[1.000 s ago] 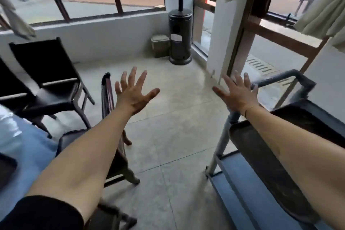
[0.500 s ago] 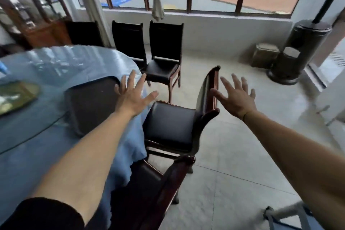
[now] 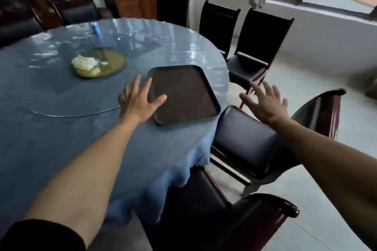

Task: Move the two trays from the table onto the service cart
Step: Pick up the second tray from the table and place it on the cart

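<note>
A big round table [image 3: 61, 138] with a blue cloth fills the left side. A round glass top [image 3: 51, 91] lies on it. Dark chairs [image 3: 257, 47] stand around the table, from 12 o'clock to 5 o'clock.

One brown tray [image 3: 184, 93] lies flat on the table, near the table's edge at 3 o'clock. Nothing is on the tray. One chair [image 3: 244, 140] has its seat just beside that edge, below the tray's near corner.

A round yellow plate [image 3: 114, 61] sits in the middle of the glass top, at about 10 o'clock from the tray. Something pale [image 3: 84, 63] lies on the plate. It is too blurry to tell what it is. A small blue thing [image 3: 95, 28] stands far back on the table.

The left hand [image 3: 138, 104] is over the tray's left side. Its fingers [image 3: 148, 86] are spread wide and hold nothing. The thumb [image 3: 159, 101] reaches over the tray. It is hard to tell if it touches.

The right hand [image 3: 265, 105] is in the air over the chair seat, at 3 o'clock from the tray and apart from it. Its fingers [image 3: 270, 91] are spread wide too and hold nothing.
</note>
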`<state>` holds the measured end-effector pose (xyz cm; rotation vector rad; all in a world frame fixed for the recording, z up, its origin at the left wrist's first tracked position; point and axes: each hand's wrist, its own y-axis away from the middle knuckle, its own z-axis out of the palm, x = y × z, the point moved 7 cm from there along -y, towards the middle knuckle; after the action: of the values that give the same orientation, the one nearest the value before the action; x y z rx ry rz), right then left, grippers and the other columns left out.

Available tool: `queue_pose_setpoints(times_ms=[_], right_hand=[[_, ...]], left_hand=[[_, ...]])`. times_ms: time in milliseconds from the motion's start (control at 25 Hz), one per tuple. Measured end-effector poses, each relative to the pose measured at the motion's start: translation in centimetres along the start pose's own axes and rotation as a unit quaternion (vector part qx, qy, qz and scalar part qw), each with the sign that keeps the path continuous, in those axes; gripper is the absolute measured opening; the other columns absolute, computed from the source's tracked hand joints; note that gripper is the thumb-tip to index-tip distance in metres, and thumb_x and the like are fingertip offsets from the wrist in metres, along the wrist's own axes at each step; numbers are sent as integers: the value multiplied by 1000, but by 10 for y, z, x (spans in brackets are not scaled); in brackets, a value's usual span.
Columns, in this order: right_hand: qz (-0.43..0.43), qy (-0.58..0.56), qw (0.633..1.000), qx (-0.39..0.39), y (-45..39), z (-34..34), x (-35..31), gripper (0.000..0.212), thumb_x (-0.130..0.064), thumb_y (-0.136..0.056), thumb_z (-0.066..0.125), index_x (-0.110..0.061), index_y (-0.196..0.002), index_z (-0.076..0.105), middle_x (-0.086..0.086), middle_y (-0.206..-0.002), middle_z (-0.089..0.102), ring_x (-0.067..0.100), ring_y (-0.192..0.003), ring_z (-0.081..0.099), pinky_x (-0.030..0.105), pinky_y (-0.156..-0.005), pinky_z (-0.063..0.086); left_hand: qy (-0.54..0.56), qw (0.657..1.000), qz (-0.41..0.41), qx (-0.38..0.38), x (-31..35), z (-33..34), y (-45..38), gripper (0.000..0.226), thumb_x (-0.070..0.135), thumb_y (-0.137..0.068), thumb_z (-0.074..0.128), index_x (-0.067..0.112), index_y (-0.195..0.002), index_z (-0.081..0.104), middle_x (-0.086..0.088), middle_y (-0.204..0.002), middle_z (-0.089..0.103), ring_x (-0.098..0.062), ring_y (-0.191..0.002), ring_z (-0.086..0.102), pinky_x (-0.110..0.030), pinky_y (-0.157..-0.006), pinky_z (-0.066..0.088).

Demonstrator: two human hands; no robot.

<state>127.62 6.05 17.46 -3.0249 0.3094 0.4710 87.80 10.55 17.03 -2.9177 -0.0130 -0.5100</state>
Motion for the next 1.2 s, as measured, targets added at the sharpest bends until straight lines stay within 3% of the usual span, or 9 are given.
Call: queue_pose_setpoints(times_ms=[320,600,920,1120,1200], right_hand=[[-50,-30,998,-32,-94,61,-49,87,-86,-80,23,-37,-151,27,3,-165,14,28,-150,7,65,-112,13],[-83,-27,992,-89,-185,128,-61,89,-87,-80,20,-35,-152,24,5,-164,15,28,-149,12,66,-110,18],[-63,-23,989,-135,-271,204,-49,91,-85,-82,24,-31,-154,20,6,-164,16,33,-148,16,62,-110,23],[-5,-81,983,-166,-317,252,-41,93,-78,-86,31,-17,-155,19,17,-160,21,42,-144,20,57,-114,24],[25,-111,975,-190,-330,269,-44,92,-75,-88,35,-14,-155,18,22,-158,23,46,-142,23,54,-116,22]], left_hand=[[21,992,-117,-28,-56,41,-13,93,83,-77,41,34,-155,27,-4,-166,13,-32,-149,14,-51,-117,14],[50,981,-183,-45,-57,91,-81,84,74,-85,48,33,-155,27,-5,-162,20,-29,-147,16,-50,-115,20],[88,958,-255,-93,-95,172,-150,91,80,-81,45,33,-156,24,-9,-155,28,-33,-142,23,-50,-113,23],[145,936,-302,-113,-111,215,-182,89,77,-84,47,28,-156,27,-14,-156,25,-33,-146,20,-45,-117,17],[170,922,-329,-111,-118,226,-198,88,74,-87,46,22,-155,30,-18,-158,26,-33,-146,26,-43,-117,22]])
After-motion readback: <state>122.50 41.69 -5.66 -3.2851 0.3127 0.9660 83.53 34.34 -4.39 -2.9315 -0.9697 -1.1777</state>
